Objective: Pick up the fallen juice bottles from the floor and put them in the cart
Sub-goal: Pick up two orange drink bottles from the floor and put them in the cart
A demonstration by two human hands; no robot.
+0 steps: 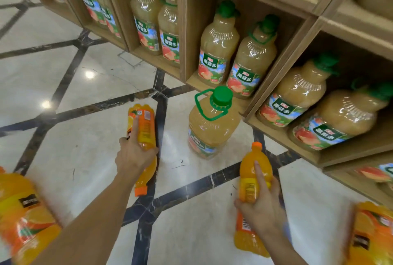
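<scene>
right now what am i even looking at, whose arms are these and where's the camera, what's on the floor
No machine here: a person wears one wide-angle camera on the head, looking down at their own two bare arms. The left hand grips one orange juice bottle, cap toward the camera. The right hand grips another orange bottle, cap pointing away. On the tiled floor stands a large pale juice jug with a green cap. Wooden shelves on the right hold more such jugs. Blurred orange bottles sit at both lower corners. No cart is visible.

Bare forearms, no sleeves; left hand (133, 156) ringless.
</scene>
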